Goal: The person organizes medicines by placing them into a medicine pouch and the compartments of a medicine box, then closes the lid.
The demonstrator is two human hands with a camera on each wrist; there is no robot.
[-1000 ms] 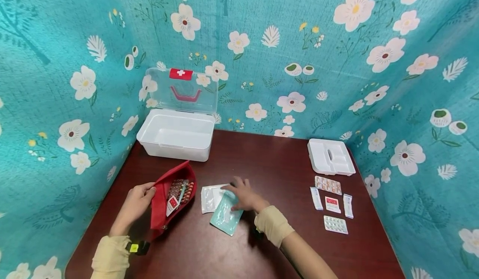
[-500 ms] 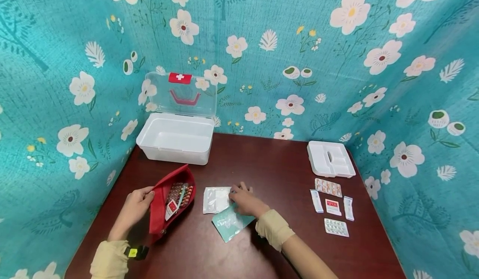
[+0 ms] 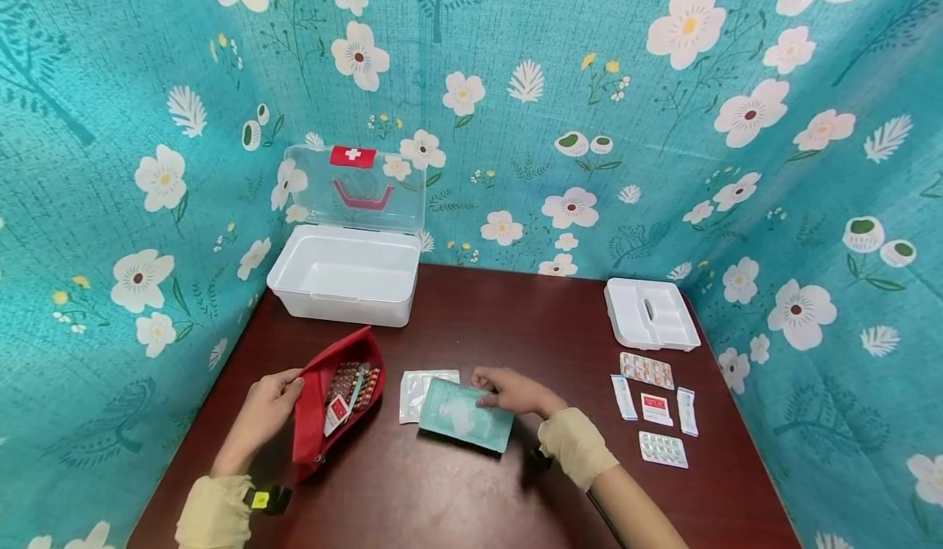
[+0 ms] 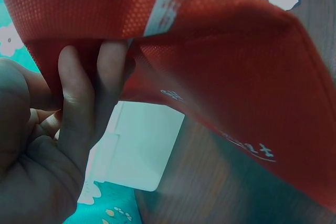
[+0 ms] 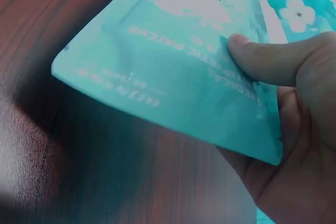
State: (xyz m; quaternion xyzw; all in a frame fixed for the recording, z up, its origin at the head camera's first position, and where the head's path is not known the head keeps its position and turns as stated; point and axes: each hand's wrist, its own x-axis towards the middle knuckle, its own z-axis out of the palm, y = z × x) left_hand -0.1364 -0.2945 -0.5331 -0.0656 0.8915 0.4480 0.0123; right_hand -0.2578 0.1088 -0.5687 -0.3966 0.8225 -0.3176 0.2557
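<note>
My left hand [image 3: 267,402] grips the edge of a red fabric pouch [image 3: 313,406], holding it tilted with its mouth spread. In the left wrist view its fingers [image 4: 76,93] are tucked against the red cloth [image 4: 226,72]. Blister packs [image 3: 367,387] and a small red-and-white packet [image 3: 336,412] show inside the pouch. My right hand [image 3: 516,392] pinches a teal patch packet [image 3: 467,420], thumb on top, as the right wrist view shows of the packet [image 5: 173,72]. Partly under the packet, in the head view, lies a white packet [image 3: 414,393].
Behind the pouch stands a white box [image 3: 346,308] with its clear lid [image 3: 357,197] raised. At the right are a white compartment tray [image 3: 632,320], blister packs [image 3: 646,369] [image 3: 663,449], a red-and-white packet [image 3: 656,409] and two slim sachets [image 3: 623,397] [image 3: 687,411]. A floral cloth hangs around the table.
My right hand has taken hold of the teal packet by its right side, lifting and turning it. The hand has shifted right. The left hand keeps its grip on the pouch.
</note>
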